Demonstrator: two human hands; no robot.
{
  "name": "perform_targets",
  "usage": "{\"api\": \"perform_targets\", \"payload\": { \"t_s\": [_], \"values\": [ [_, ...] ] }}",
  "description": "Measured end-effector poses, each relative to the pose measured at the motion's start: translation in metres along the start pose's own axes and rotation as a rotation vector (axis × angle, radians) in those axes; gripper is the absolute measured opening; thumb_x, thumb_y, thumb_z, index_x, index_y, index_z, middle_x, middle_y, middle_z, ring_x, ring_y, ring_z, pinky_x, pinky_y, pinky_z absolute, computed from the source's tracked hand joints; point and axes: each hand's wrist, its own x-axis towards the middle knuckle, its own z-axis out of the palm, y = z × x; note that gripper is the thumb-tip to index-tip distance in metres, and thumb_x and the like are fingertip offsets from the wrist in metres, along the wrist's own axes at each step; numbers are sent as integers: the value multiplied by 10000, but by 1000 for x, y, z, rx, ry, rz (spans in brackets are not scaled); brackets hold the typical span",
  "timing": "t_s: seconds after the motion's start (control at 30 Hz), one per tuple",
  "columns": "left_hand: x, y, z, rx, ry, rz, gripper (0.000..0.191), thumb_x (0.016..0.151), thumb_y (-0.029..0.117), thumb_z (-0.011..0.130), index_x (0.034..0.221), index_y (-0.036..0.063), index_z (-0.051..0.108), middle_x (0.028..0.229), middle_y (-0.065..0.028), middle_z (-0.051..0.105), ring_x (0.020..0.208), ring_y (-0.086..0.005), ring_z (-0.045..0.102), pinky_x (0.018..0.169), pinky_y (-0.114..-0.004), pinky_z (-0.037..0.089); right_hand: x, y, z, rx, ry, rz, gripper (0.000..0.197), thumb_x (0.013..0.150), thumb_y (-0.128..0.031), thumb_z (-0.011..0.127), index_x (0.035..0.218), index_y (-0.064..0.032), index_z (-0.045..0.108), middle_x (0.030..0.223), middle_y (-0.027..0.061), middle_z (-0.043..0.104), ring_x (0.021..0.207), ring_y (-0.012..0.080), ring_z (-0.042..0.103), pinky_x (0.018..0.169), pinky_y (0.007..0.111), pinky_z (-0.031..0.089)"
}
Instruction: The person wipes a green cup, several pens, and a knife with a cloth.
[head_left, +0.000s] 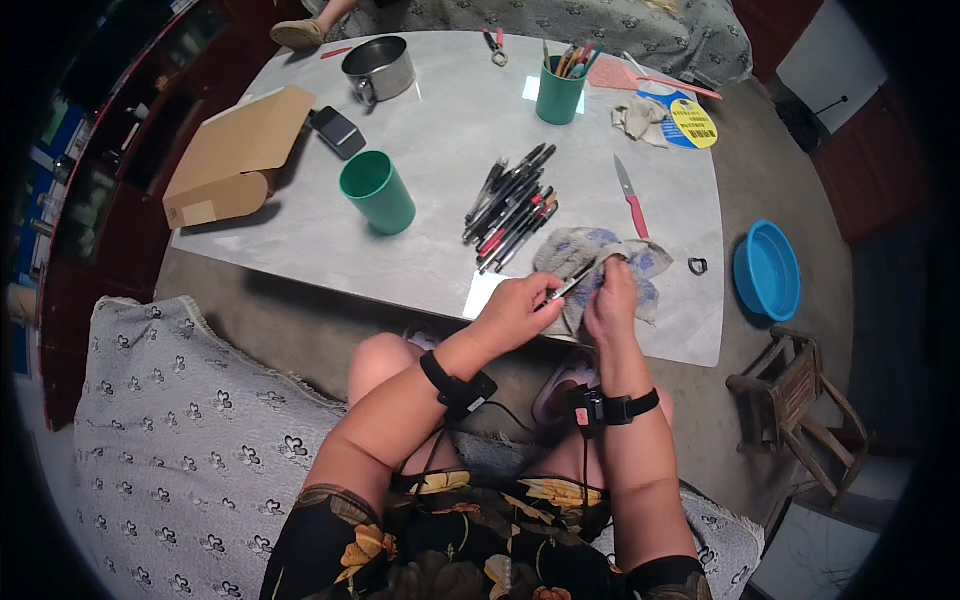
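Observation:
Between the thumb and fingers of my left hand (521, 311) is a dark pen (572, 286), tilted up towards the right. My right hand (616, 300) grips a grey and blue cloth (574, 251), a fold of which wraps the pen's far end, so that tip is hidden. Both hands are over the table's near edge. Just beyond them lies a loose pile of pens (510, 210), mostly black with a few red ones. Left of the pile stands a green plastic cup (379, 193) with nothing visible inside.
A red-handled knife (634, 199) lies beyond the cloth. Farther back are a green cup of pencils (560, 97), pliers (496, 49), a steel pot (379, 69) and a crumpled rag (640, 120). An open cardboard box (240, 154) sits left. Right on the floor are a blue basin (766, 270) and wooden stool (799, 397).

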Motion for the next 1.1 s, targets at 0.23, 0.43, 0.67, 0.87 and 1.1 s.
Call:
{"api": "perform_targets", "payload": {
  "t_s": [0.23, 0.43, 0.67, 0.87, 1.1],
  "values": [
    [0, -3, 2, 44, 46, 4, 237, 769, 173, 643, 939, 18, 584, 515, -61, 423, 454, -148, 420, 452, -288, 357, -18, 10, 8, -38, -209, 4, 229, 918, -104, 413, 1092, 8, 513, 1074, 82, 568, 978, 152, 536, 850, 280, 419],
    [-2, 5, 3, 131, 43, 83, 227, 751, 181, 656, 918, 41, 592, 565, -90, 498, 482, -215, 500, 463, -310, 387, 7, 2, -9, 61, 7, 25, 209, 922, -159, 429, 1014, -9, 542, 975, 85, 594, 899, 202, 591, 813, 325, 469],
    [0, 0, 3, 273, 144, 166, 236, 739, 187, 659, 921, 50, 595, 688, -120, 595, 581, -256, 584, 522, -333, 453, -18, 16, 6, -91, -261, 16, 144, 890, -87, 457, 967, -9, 549, 929, 54, 593, 808, 130, 554, 733, 272, 442],
    [-2, 4, -1, 297, 119, 203, 218, 741, 188, 658, 908, 61, 600, 759, -109, 623, 599, -264, 590, 538, -335, 467, 4, -1, 2, 67, -30, -25, 154, 911, -133, 458, 930, -13, 554, 884, 81, 609, 777, 156, 596, 713, 282, 480],
    [2, 3, 1, 290, 149, 187, 207, 741, 181, 657, 892, 54, 596, 692, -118, 604, 581, -262, 585, 520, -336, 455, -16, 22, 6, 95, -226, 24, 151, 903, -89, 464, 1013, -22, 544, 994, 55, 592, 922, 156, 563, 833, 292, 431]
  ]
}}
